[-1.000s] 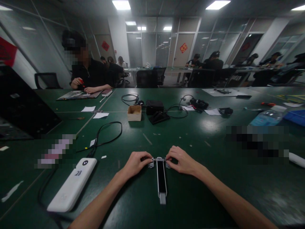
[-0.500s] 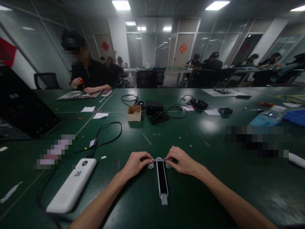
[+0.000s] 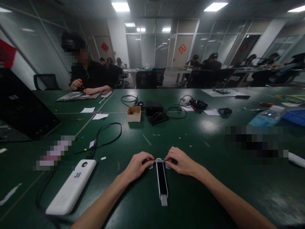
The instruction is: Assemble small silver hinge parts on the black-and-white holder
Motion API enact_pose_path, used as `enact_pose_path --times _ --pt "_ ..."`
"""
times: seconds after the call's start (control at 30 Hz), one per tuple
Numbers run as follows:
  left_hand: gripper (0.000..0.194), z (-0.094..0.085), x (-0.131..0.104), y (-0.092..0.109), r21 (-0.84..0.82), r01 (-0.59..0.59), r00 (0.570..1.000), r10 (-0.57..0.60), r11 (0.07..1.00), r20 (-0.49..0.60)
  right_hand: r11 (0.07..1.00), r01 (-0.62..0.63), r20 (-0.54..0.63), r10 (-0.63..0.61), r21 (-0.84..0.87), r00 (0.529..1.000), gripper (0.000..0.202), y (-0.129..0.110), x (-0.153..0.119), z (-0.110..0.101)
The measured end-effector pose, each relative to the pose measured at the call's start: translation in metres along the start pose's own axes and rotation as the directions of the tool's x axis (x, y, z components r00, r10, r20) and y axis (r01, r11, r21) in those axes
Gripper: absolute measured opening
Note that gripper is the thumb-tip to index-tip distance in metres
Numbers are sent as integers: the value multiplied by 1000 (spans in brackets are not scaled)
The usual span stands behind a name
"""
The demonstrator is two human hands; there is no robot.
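Observation:
A long narrow silver-edged piece with a black face [image 3: 162, 179] lies on the green table in front of me. At its near end is a pale tab [image 3: 164, 200], and small metal fittings stick out on both sides of its far end. My left hand [image 3: 138, 163] is closed, thumb and fingers pinching the left metal fitting [image 3: 151, 166]; a tiny ring-like part shows at the fingertips. My right hand [image 3: 179, 161] pinches the right metal fitting [image 3: 167, 166] in the same way. The fingers partly cover both fittings.
A white power bank [image 3: 71, 187] with black cables lies left. Farther back are a small cardboard box [image 3: 133, 114], a black case [image 3: 154, 108] and cables. A water bottle [image 3: 267, 117] and blue tray [image 3: 294, 118] stand right. Across the table, a person [image 3: 90, 73] works.
My left fingers have shifted slightly on the left fitting, and a small ring-like part now shows there. The right hand and the long piece stay nearly in place.

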State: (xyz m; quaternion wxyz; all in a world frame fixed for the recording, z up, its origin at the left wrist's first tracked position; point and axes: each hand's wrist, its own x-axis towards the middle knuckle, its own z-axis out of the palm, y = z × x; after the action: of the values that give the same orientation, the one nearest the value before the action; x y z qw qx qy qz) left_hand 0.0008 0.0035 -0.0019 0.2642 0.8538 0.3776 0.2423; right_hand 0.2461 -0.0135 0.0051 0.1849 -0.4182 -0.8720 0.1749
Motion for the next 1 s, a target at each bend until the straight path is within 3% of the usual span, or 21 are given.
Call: enact_pose_path --times 0.2,0.43,0.5,0.67,0.8,1.0 --pt "14 1 -1 -1 32 -99 995 98 995 24 998 -61 30 61 4 998 9 -9 2 -4" --pt "18 -4 -2 5 43 -68 997 66 997 38 997 -25 -30 23 -71 999 13 2 0 -14" --pt "20 -4 -3 6 49 -54 998 53 997 30 984 -108 -125 90 -139 988 17 17 -1 -15" --pt "22 -1 -3 5 42 -36 999 36 998 -8 858 -397 -320 294 -327 900 34 63 0 -15" --pt "22 0 -4 3 33 -22 1000 23 999 -18 831 -421 -279 335 -363 900 30 80 3 -15" --pt "22 -2 -4 4 35 -19 1000 20 999 -16 849 -429 -211 379 -309 901 22 78 2 -16"
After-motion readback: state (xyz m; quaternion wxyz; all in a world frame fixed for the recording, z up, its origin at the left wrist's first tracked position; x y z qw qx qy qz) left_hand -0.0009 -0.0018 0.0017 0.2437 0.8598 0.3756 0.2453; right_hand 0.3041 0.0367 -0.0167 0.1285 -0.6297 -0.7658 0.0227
